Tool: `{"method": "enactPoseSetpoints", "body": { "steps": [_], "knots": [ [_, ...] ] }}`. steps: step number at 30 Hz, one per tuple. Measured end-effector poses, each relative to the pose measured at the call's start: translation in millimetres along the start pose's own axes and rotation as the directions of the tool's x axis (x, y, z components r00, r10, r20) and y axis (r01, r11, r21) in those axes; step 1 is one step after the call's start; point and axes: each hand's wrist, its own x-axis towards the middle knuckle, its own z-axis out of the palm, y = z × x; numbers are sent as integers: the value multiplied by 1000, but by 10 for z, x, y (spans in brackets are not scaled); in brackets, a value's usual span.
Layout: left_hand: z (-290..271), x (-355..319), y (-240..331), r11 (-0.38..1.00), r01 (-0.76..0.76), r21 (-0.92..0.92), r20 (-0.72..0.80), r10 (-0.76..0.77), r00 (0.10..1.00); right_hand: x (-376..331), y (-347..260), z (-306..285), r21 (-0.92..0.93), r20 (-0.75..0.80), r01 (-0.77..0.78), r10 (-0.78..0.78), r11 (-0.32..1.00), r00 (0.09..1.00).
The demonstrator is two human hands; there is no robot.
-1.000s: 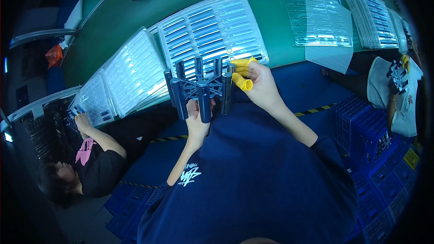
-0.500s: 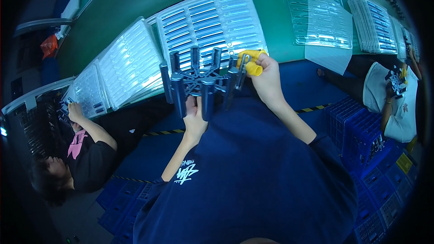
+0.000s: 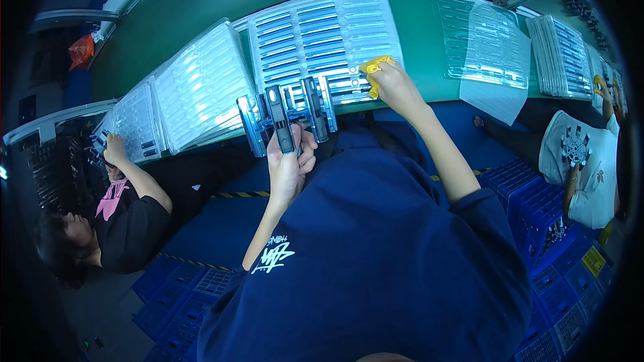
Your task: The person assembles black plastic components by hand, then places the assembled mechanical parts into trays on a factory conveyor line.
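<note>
My left hand [image 3: 288, 169] is closed around the underside of a round spoked holder [image 3: 282, 121], which is tilted on its side in front of my chest. Several long, shiny dark metal-looking pieces stand around its rim. My right hand [image 3: 396, 87] wears yellow finger covers and is closed at the right edge of a clear plastic tray [image 3: 370, 23]. Whatever its fingertips pinch is hidden by the covers. Slim dark pieces [image 3: 318, 33] fill the tray's left and middle columns, and a few lie low in the right column beside my fingers.
Clear trays are stacked [image 3: 201, 87] to the left on the green bench [image 3: 419, 47]. Farther right lie another clear tray [image 3: 486, 47] and a tray stack [image 3: 557, 53]. Co-workers sit on both sides. Blue crates [image 3: 513, 194] stand behind me on the right.
My right hand has left the holder and moved to the tray's right edge. The holder has tipped from facing up to on its side in my left hand.
</note>
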Motion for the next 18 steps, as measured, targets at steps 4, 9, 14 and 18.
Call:
{"method": "enactPoseSetpoints", "body": {
  "steps": [4,9,14,18],
  "knots": [
    [53,1,50,999,-1,43,-2,1,1000,13,-15,29,20,-2,-1,2,1000,1000],
    [108,80,-21,979,-79,187,9,78,997,35,-351,-213,83,-49,-128,132,988,990],
    [75,147,-84,994,-27,110,48,22,999,41,-889,-560,970,157,-198,254,143,954],
    [-100,182,-251,872,47,487,-94,-1,996,31,-946,-651,956,176,-240,321,170,931]
  ]
}}
